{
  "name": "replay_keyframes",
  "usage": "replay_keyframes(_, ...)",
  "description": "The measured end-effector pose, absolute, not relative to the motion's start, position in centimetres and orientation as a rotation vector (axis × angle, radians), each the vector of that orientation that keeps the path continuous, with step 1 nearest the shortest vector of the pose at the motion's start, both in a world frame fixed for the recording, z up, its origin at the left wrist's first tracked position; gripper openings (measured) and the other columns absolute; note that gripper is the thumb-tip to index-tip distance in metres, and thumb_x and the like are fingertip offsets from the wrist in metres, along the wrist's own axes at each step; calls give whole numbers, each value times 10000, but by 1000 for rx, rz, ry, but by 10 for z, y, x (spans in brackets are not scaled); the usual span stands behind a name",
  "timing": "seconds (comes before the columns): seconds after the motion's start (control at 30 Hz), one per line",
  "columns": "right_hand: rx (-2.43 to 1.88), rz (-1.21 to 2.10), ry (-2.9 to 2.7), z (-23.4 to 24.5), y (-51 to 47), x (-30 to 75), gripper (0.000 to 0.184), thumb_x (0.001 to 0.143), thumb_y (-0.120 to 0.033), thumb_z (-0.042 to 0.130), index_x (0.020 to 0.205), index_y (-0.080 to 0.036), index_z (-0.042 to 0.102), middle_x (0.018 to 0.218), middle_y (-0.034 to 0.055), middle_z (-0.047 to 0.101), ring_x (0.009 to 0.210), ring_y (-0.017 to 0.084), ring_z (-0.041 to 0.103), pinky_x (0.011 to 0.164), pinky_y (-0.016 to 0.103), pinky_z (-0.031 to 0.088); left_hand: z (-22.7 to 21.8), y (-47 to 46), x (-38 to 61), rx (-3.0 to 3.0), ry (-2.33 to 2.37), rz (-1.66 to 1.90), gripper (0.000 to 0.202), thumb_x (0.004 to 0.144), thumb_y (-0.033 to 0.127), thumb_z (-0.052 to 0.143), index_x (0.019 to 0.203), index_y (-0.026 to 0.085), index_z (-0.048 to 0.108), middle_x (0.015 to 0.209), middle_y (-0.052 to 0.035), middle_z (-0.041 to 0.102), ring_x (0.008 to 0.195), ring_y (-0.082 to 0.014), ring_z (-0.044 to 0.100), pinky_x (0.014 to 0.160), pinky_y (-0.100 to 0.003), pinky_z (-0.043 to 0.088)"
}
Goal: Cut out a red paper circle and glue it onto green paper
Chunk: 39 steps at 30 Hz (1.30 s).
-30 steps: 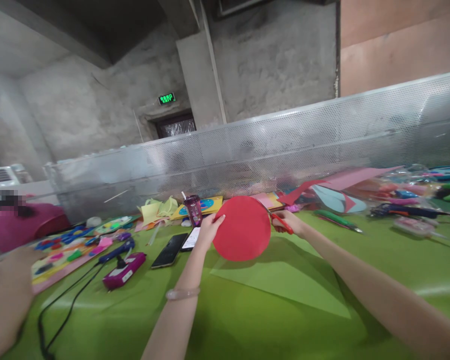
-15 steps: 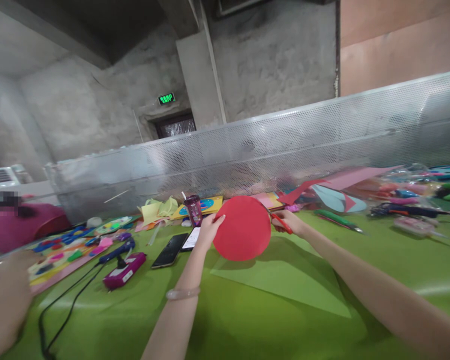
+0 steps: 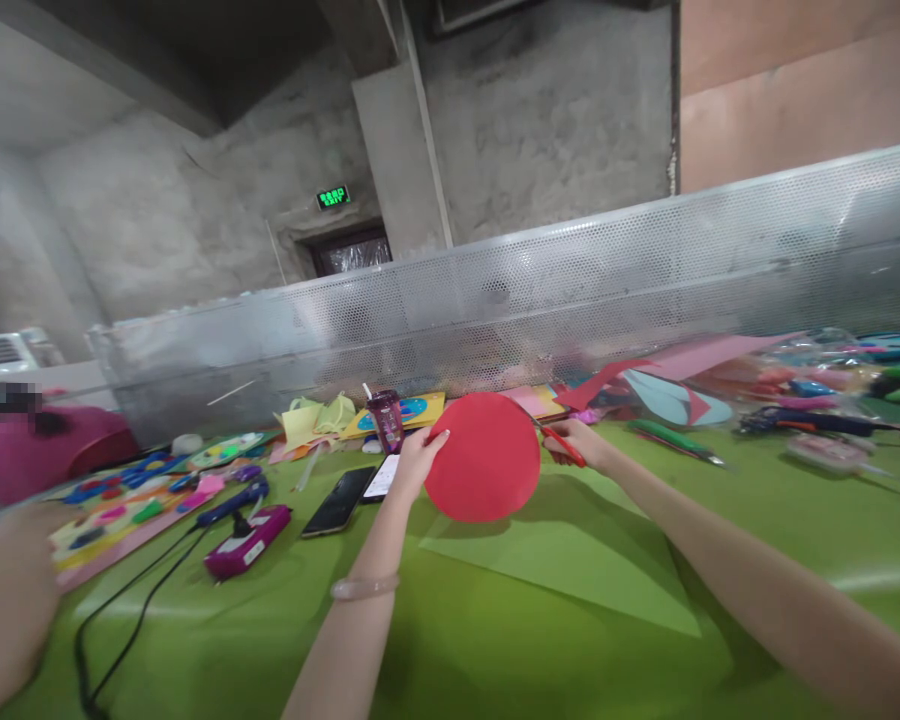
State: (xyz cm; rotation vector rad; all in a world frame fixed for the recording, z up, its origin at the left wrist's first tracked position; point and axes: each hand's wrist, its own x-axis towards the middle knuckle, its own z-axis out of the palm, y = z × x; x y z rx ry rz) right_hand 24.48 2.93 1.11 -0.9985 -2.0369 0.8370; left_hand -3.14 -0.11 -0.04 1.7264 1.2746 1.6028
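A round red paper disc (image 3: 483,458) is held up above the green table, its face toward me. My left hand (image 3: 422,455) pinches its left edge, thumb on the front and fingers behind. In my right hand (image 3: 579,443) are red-handled scissors (image 3: 566,446), at the disc's right edge. Their blades run up along the upper right edge, partly behind the paper. Beneath the disc a light green sheet (image 3: 570,565) lies on the table.
Left of my hands lie a dark phone (image 3: 339,502), a lit phone (image 3: 382,478), a purple power strip (image 3: 247,542) with a cable, and a glue gun (image 3: 232,502). A purple cup (image 3: 385,420) stands behind. A green craft knife (image 3: 675,440) lies right. Another person's arm (image 3: 15,600) is far left.
Hardly anything differs. The disc and both my hands stay in nearly the same place, and the other person's arm at the left has shifted slightly.
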Motion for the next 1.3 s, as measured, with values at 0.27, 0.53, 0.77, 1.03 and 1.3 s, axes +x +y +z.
replay_keyframes(0.27, -1004, 815, -2061, 10, 33, 248, 149, 650, -258, 467, 540, -157, 467, 431, -25, 492, 362, 67, 440, 353, 173, 323, 0, -1, -31, 1718, 1281, 1576, 370, 678, 453, 542, 871, 150, 633, 798, -62, 672, 754, -218, 600, 677, -303, 432)
replay_keyframes(0.53, -1015, 816, -2058, 9, 34, 248, 159, 656, -271, 483, 544, -158, 479, 421, -25, 503, 357, 72, 456, 350, 175, 332, 0, -3, -29, 1728, 1311, 1516, 357, 687, 441, 531, 865, 147, 628, 820, -67, 668, 763, -215, 592, 665, -291, 425)
replay_keyframes(0.77, -1042, 845, -1999, 12, 35, 252, 214, 658, -297, 489, 496, -162, 452, 401, -20, 496, 339, 67, 435, 340, 184, 321, -1, -6, -24, 1752, 1320, 1405, 306, 663, 415, 560, 780, 143, 633, 754, -56, 659, 712, -206, 588, 626, -282, 422)
replay_keyframes(1.03, -1028, 937, -2014, 16, 27, 249, 163, 622, -248, 483, 488, -162, 450, 409, -22, 490, 364, 74, 446, 363, 190, 327, 4, -11, -22, 1712, 1288, 1401, 305, 674, 400, 551, 828, 147, 627, 818, -63, 662, 728, -202, 596, 616, -277, 434)
replay_keyframes(1.3, -1021, 1000, -2024, 21, 20, 246, 101, 591, -180, 447, 492, -164, 439, 397, -30, 479, 358, 69, 425, 367, 185, 315, 5, -11, -22, 1665, 1323, 1473, 342, 654, 425, 559, 827, 140, 634, 773, -66, 664, 713, -212, 596, 633, -301, 436)
